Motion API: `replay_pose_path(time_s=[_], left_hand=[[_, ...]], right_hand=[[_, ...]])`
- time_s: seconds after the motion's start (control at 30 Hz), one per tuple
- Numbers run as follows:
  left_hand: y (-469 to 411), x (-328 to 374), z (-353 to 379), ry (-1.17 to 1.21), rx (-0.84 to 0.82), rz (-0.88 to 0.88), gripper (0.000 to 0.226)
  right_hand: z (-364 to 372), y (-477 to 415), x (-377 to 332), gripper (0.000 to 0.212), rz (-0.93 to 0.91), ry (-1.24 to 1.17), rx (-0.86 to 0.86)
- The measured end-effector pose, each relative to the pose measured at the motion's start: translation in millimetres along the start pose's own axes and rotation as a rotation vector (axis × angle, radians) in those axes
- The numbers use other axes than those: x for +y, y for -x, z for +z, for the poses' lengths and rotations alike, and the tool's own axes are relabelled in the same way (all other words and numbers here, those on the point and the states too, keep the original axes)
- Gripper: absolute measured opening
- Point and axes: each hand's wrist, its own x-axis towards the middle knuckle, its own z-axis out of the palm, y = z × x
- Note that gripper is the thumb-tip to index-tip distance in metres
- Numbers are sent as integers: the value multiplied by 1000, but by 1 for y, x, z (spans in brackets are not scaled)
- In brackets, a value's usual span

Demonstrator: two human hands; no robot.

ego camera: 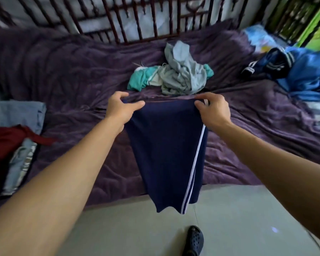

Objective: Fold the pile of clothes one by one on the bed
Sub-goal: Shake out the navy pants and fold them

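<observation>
Above the near edge of the bed (63, 74), a pair of navy track bottoms (166, 145) with white side stripes hangs from both hands; its lower end reaches past the mattress edge, over the floor (229, 218). It seems already laid leg on leg, but I cannot tell this for sure.

I judge the task to be about in the middle. Left of the navy bottoms lie a pale blue folded piece (18, 113), a dark red garment (4, 143) and a light patterned piece (18, 163). These look put aside, though the red one is not very neat. Behind the navy bottoms, a crumpled grey and teal heap (177, 74) waits unfolded. Far to the right of them, a loose bunch of blue clothes (303, 74) also needs folding. So several pieces are left, and the navy bottoms are not yet finished.

Both forearms stretch forward, almost straight. The left hand (121, 106) pinches the top left corner of the navy bottoms between thumb and curled fingers. The right hand (213, 109) pinches the top right corner, by the stripes, in the same way. The top edge is pulled flat between them.
</observation>
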Motion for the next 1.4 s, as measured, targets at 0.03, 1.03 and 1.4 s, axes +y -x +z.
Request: replay_pose_path(time_s=[0.03,1.03,1.4], left_hand=[[8,17,-17,-46,-73,55,74],[-43,184,-186,-363,55,523,18],[-191,208,-131,-214,110,423,14]], right_hand=[[-15,4,-17,26,-50,7,3],[-123,-77,-197,20,-458,28,-135],[-67,-249,-221,15,-495,-21,-171]])
